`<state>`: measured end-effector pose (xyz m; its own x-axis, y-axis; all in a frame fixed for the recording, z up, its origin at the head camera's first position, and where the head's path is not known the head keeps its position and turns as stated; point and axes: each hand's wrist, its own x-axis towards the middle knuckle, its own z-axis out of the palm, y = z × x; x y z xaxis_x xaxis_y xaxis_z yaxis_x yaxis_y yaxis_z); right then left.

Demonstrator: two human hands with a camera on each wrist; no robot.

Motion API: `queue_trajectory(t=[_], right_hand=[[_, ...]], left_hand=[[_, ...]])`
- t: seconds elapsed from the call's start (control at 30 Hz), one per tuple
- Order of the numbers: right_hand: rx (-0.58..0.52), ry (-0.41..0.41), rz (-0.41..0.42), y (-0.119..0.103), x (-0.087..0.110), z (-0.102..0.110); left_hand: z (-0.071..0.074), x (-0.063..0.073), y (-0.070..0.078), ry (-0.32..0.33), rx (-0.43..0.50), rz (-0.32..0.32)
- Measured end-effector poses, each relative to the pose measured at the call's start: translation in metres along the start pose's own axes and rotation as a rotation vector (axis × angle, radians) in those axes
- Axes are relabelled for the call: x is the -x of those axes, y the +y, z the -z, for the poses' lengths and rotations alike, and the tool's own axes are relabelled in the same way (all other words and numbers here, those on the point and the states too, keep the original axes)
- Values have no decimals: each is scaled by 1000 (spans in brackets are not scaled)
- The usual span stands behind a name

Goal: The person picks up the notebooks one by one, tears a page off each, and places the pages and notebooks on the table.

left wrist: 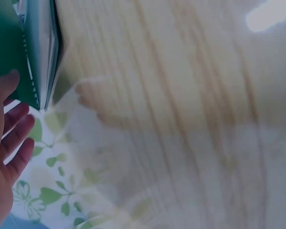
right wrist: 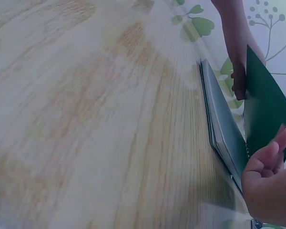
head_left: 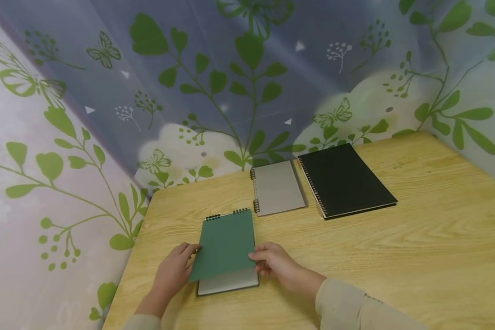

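A green spiral notebook (head_left: pixel 227 245) lies on the table with its cover raised, showing a pale page (head_left: pixel 228 282) below the cover's near edge. Its black coils run along the far side. My left hand (head_left: pixel 174 270) holds the cover's left edge; in the left wrist view the thumb (left wrist: pixel 7 85) lies on the green face while the other fingers are spread below it. At the opposite edge, my right hand (head_left: pixel 278 263) pinches the cover between thumb and fingers. From the right wrist view, the cover (right wrist: pixel 264 107) stands up at an angle from the page block (right wrist: pixel 224 117).
Behind and to the right lies a grey spiral notebook (head_left: pixel 278 188). A larger black spiral notebook (head_left: pixel 348 181) is beside it. The wooden table (head_left: pixel 396 256) backs onto a curtain (head_left: pixel 214 91) printed with leaves and butterflies.
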<state>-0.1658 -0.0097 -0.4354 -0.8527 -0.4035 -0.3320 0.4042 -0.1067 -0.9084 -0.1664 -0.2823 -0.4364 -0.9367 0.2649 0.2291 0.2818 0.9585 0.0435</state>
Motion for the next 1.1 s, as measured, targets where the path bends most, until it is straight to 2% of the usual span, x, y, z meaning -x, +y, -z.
queue_trajectory(t=[0.2,0.27,0.37,0.47,0.57,0.67,0.8,0.87,0.97,1.03,1.1], right_hand=[[-34,-37,1,0,-3,2],[-34,-26,0,0,-2,4],[46,16,18,2,-1,5],[283,22,84,5,1,5],[606,-31,224,8,3,5],[935,-82,363,9,5,2],[1329,-121,439,8,10,-1],[1442,-133,455,9,13,-2],[1480,-152,466,9,15,-2],[1483,-161,457,8,14,-2],[1484,-172,438,7,14,-2]], left_hand=[[1,-2,3,32,-10,14],[1,-3,4,34,0,21],[0,-5,3,68,28,19],[-1,-7,1,147,63,-5],[-1,-12,-1,222,95,-20],[-2,-18,-3,259,128,0],[-6,-31,-7,356,184,8],[-10,-37,-8,424,221,-1],[-11,-47,-8,479,270,23],[-11,-54,-6,475,316,66],[-11,-59,-4,430,381,140]])
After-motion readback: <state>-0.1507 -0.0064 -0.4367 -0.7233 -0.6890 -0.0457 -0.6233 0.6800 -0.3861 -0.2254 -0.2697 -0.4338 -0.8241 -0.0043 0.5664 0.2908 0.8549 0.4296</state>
